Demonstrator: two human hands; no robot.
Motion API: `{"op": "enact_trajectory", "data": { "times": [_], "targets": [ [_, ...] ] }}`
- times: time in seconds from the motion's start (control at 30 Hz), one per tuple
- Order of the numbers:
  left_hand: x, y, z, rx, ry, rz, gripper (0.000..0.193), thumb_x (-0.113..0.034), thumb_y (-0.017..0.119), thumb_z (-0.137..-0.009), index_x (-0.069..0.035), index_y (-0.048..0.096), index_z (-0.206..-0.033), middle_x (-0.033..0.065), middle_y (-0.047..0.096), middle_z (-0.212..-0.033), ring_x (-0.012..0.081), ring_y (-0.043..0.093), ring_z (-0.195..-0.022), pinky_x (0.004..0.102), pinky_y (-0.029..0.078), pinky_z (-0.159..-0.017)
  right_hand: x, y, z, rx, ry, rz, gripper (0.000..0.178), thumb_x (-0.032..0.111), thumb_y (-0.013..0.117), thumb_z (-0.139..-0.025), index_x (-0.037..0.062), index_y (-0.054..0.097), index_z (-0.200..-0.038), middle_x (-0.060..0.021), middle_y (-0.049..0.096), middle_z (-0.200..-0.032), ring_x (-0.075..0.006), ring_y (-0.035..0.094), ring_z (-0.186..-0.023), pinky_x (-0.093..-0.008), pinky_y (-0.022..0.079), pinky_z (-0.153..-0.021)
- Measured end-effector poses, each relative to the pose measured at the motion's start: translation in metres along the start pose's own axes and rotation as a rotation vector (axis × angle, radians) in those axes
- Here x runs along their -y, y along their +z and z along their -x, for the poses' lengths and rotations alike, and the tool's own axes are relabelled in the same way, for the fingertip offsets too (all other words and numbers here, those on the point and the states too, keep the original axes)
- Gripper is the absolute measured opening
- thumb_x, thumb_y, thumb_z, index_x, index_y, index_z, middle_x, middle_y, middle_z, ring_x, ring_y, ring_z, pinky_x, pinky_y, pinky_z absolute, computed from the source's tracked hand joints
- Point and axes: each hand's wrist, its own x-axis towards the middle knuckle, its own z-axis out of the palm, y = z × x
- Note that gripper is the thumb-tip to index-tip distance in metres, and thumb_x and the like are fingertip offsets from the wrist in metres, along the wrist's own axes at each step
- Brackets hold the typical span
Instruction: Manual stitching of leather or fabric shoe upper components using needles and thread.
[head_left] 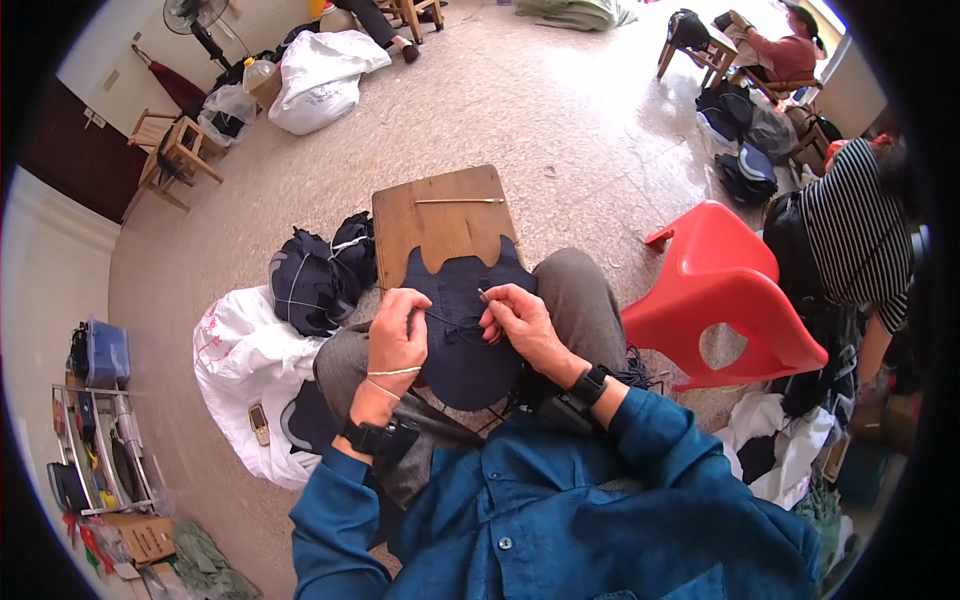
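A dark navy cloth piece (462, 370) with a rounded lower end and pointed tabs at the top lies over my lap, its upper part resting on a wooden stool (440, 205). My left hand (398, 335) is closed at the cloth's left side, pinching a dark cord (440, 318) that runs across the cloth. On the right, my right hand (522, 322) pinches a small thin tool (482, 294) with a shiny tip; most of it is hidden by the fingers. A long slim rod (458, 201) lies across the stool top.
A red plastic chair (725, 300) stands close on my right, with a person in a striped top (855, 225) beyond it. Left of my knee are a tied dark cloth bundle (315, 275) and a white sack (245, 345) with a phone (259, 424) on it.
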Motion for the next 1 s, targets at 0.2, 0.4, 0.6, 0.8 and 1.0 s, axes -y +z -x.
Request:
{"op": "enact_trajectory", "data": {
  "times": [0.2,0.4,0.6,0.8,1.0],
  "targets": [
    [-0.02,0.006,-0.008,-0.436,-0.552,0.963,0.012,0.002,0.063,-0.098,0.0,0.062,-0.11,0.0089,0.07,-0.106,0.0162,0.069,-0.096,0.0296,0.055,-0.092,-0.003,-0.002,-0.002,0.031,-0.008,-0.021,0.016,0.012,0.053,-0.107,0.0005,0.06,-0.117,-0.0057,0.067,-0.085,-0.0104,0.065,-0.071,-0.0247,0.055,-0.065],
    [-0.005,-0.005,-0.017,-0.54,-0.629,1.283,0.02,0.001,0.063,-0.098,-0.002,0.059,-0.116,0.0094,0.067,-0.105,0.0223,0.07,-0.096,0.0364,0.058,-0.095,-0.003,0.0,-0.001,0.026,-0.028,0.003,0.016,0.01,0.05,-0.107,-0.0002,0.059,-0.115,-0.0053,0.067,-0.084,-0.0103,0.064,-0.068,-0.0251,0.054,-0.062],
    [0.0,-0.032,-0.025,-0.3,-0.752,1.438,0.02,-0.022,0.052,-0.108,-0.009,0.061,-0.12,0.0009,0.06,-0.078,0.0064,0.035,-0.045,0.0262,0.04,-0.049,-0.001,-0.004,0.001,0.027,0.004,-0.015,0.015,0.009,0.053,-0.106,0.0011,0.059,-0.118,-0.0058,0.068,-0.087,-0.0109,0.065,-0.071,-0.0255,0.055,-0.066],
    [-0.011,-0.034,-0.025,0.091,-0.695,1.664,0.026,-0.032,0.049,-0.11,-0.009,0.059,-0.105,-0.0036,0.036,-0.06,0.0051,0.026,-0.042,0.0225,0.033,-0.041,0.029,0.005,0.002,0.048,0.022,-0.011,0.018,0.005,0.049,-0.104,0.0035,0.062,-0.117,-0.0042,0.067,-0.085,-0.0095,0.063,-0.068,-0.0246,0.053,-0.062],
    [-0.023,-0.019,-0.021,0.202,-0.649,1.748,0.029,-0.034,0.054,-0.108,-0.007,0.06,-0.103,-0.0045,0.032,-0.059,0.0051,0.025,-0.043,0.0247,0.03,-0.042,0.042,0.027,-0.017,0.092,0.129,-0.214,0.017,0.013,0.055,-0.104,0.0019,0.067,-0.109,-0.0038,0.068,-0.088,-0.0111,0.065,-0.076,-0.0262,0.055,-0.072]
  ]
}}
